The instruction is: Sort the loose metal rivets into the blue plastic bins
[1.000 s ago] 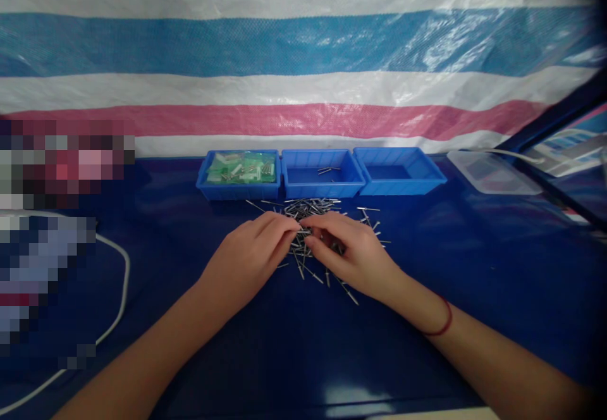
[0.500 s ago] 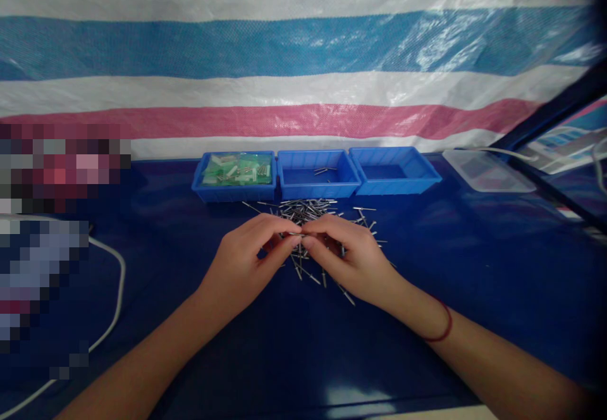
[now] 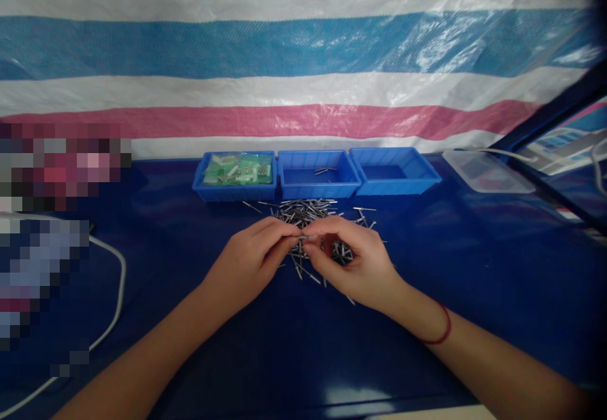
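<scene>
Both hands meet over a loose pile of metal blind rivets [image 3: 308,210] on the dark blue table. My left hand [image 3: 253,252] pinches a small silvery blind rivet [image 3: 305,237] between thumb and fingertips. From the other side, my right hand [image 3: 363,255], with a dark red cord round its wrist, pinches the same rivet. The fingertips hide most of it. Behind the pile stands the middle blue bin [image 3: 320,190], with a few rivets on its floor.
The left blue bin [image 3: 234,194] holds green-tinted bags of small parts. A third blue bin [image 3: 398,186] stands at the right, beside a clear plastic lid [image 3: 493,172]. A white cable [image 3: 121,274] curves along the left. Striped sheeting [image 3: 303,47] hangs behind.
Both hands have shifted slightly to the right and the fingers have changed their hold on the rivet. More of the pile shows through the gap in my right hand. The bins have not moved.
</scene>
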Tool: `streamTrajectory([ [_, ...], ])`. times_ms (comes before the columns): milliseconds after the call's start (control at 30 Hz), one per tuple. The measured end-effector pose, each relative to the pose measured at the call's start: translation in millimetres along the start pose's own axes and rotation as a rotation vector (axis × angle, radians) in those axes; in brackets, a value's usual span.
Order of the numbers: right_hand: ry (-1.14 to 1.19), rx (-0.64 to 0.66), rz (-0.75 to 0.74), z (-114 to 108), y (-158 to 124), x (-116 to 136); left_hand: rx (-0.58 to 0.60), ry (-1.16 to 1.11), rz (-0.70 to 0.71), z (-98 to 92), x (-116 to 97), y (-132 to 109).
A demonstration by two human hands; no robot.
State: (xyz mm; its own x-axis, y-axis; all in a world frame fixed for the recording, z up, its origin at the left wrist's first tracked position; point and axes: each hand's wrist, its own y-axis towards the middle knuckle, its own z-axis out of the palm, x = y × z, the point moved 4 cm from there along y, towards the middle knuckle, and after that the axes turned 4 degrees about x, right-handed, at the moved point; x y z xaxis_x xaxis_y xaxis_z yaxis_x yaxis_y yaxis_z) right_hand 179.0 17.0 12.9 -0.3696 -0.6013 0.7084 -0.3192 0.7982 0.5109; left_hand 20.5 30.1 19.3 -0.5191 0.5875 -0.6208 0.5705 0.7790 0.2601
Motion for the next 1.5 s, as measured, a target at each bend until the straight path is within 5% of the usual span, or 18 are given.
streamTrajectory([
  [167, 0.041, 0.02, 0.01, 2.0, -1.3, 0.3, 0.06, -0.013, 0.03, 3.5, -1.5, 0.8],
  [300, 0.152, 0.015, 0.136, -1.2, 3.9, -8.3, -0.021, 0.023, -0.032, 1.3, 0.3, 0.2],
  [500, 0.246, -0.333, 0.333, -40.3, 18.4, -46.2, -0.043, 0.033, -0.081, 0.7, 0.2, -2.8],
  [667, 0.204, -0.175, 0.402, -51.9, 26.0, -69.9, -0.021, 0.095, -0.064, 2.6, 3.4, -3.3],
  [867, 0.112, -0.241, 0.379, -56.9, 22.7, -60.9, 0.06, 0.281, -0.068, -2.2, 14.5, -2.5],
  [1167, 0.118, -0.13, 0.328, -28.9, 14.9, -48.0, 0.187, 0.556, 0.051, 9.4, 21.2, -1.3],
  [1500, 0.09, -0.038, 0.321, -14.6, 9.0, -42.8, 0.177, 0.778, 0.146, 9.3, 23.6, 6.6],
])
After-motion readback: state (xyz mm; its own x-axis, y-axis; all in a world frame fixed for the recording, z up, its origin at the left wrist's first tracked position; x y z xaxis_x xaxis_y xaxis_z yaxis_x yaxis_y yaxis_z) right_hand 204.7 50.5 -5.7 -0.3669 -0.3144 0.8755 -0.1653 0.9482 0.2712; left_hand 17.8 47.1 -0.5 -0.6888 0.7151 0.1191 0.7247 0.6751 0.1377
